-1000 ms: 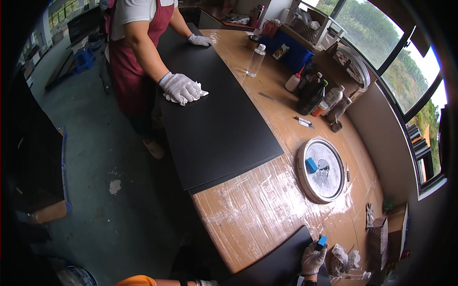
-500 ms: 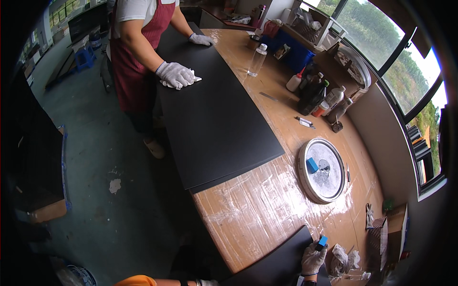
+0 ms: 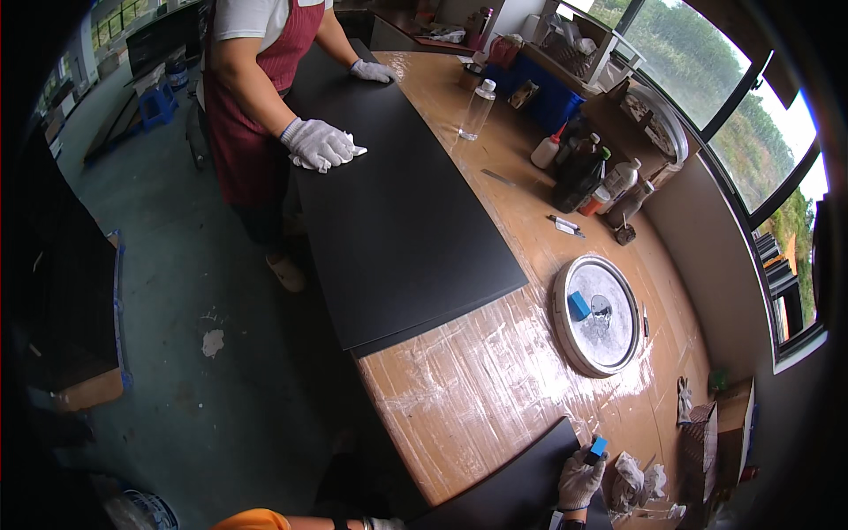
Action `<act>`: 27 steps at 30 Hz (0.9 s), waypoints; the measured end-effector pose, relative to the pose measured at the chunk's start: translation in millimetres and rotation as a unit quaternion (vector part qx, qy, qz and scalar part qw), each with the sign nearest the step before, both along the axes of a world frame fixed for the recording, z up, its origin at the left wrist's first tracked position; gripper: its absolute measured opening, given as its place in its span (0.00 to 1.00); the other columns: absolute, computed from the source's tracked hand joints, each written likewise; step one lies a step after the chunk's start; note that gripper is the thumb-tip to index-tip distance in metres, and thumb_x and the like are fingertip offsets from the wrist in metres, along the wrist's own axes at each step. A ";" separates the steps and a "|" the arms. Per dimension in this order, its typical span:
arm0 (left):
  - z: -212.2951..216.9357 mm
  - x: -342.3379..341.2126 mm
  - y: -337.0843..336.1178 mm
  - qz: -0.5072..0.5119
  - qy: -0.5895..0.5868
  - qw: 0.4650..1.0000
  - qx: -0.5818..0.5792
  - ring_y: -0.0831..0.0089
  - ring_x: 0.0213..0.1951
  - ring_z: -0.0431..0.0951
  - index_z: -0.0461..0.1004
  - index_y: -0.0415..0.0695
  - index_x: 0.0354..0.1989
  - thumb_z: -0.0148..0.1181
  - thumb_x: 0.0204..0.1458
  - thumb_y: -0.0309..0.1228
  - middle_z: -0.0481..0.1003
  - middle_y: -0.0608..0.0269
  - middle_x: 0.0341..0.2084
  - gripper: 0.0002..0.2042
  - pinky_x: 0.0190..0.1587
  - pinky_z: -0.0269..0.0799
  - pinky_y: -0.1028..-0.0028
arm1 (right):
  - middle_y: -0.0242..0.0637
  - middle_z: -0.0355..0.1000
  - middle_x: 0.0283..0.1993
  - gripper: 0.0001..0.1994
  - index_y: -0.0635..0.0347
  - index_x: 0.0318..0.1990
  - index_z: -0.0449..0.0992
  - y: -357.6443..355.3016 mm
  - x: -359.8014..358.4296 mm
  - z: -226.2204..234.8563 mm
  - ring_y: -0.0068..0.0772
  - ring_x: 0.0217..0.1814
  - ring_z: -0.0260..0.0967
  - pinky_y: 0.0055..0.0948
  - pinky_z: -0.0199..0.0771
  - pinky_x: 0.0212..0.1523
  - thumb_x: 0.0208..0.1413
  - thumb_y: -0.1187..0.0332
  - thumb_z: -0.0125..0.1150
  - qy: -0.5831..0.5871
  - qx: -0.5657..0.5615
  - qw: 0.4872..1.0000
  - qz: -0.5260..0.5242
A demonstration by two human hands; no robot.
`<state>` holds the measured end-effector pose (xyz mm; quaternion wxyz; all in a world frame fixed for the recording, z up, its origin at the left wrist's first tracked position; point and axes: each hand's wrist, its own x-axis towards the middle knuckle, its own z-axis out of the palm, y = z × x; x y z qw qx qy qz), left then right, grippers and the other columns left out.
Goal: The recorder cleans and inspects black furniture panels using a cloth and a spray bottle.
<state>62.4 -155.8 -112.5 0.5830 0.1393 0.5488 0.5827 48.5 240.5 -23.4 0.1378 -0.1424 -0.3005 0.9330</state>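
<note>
My right hand (image 3: 579,483), in a pale work glove, is closed on a small blue-and-black block (image 3: 598,447) above the far corner of a dark panel (image 3: 517,481). That panel lies at the table's near end, and much of it runs out of the picture. Only a bit of my gloved left hand (image 3: 385,524) shows at the lower edge, beside the panel; its fingers are hidden. Beyond my right hand, a round white lid-like tray (image 3: 558,322) carries another blue block (image 3: 579,306) and a dark wet-looking patch.
Across the table, a co-worker in a red apron (image 3: 243,168) presses a white cloth (image 3: 358,150) on a larger dark panel (image 3: 415,230). Bottles (image 3: 579,181), a clear bottle (image 3: 477,110) and a blue crate (image 3: 552,106) line the window side. Crumpled rags (image 3: 629,484) lie right of my hand.
The co-worker's gloved hand and cloth have slid slightly toward me and to the left over the larger panel. My own hands and the held block have hardly moved.
</note>
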 end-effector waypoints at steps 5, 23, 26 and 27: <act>1.8 1.2 1.2 -0.002 0.000 1.000 0.001 0.58 0.52 0.73 0.71 0.49 0.55 0.49 0.54 0.54 0.72 0.53 0.51 0.26 0.51 0.70 0.63 | 0.44 0.74 0.44 0.25 0.59 0.62 0.59 -0.5 0.2 0.7 0.24 0.30 0.62 0.22 0.65 0.30 0.60 0.59 0.54 -0.005 0.000 1.000 -0.006; 3.3 11.9 6.8 0.002 -0.013 1.000 0.001 0.58 0.52 0.73 0.71 0.49 0.54 0.50 0.54 0.55 0.72 0.53 0.51 0.27 0.52 0.70 0.63 | 0.43 0.73 0.44 0.25 0.59 0.62 0.59 -1.1 -0.1 1.1 0.22 0.29 0.59 0.22 0.63 0.31 0.60 0.60 0.54 -0.004 0.002 1.000 -0.002; 4.1 13.4 6.5 0.002 -0.014 1.000 -0.001 0.58 0.52 0.73 0.71 0.49 0.54 0.50 0.53 0.55 0.72 0.53 0.51 0.27 0.52 0.70 0.63 | 0.41 0.73 0.43 0.25 0.58 0.61 0.60 0.8 0.3 -1.1 0.23 0.30 0.60 0.22 0.63 0.30 0.59 0.58 0.55 -0.016 0.002 1.000 -0.008; 5.7 14.3 6.2 0.002 -0.013 1.000 -0.001 0.58 0.52 0.73 0.71 0.49 0.54 0.50 0.53 0.55 0.72 0.53 0.51 0.27 0.52 0.70 0.63 | 0.39 0.73 0.42 0.25 0.57 0.60 0.62 2.0 1.1 -1.7 0.23 0.31 0.61 0.22 0.62 0.29 0.59 0.57 0.55 -0.021 0.007 1.000 -0.010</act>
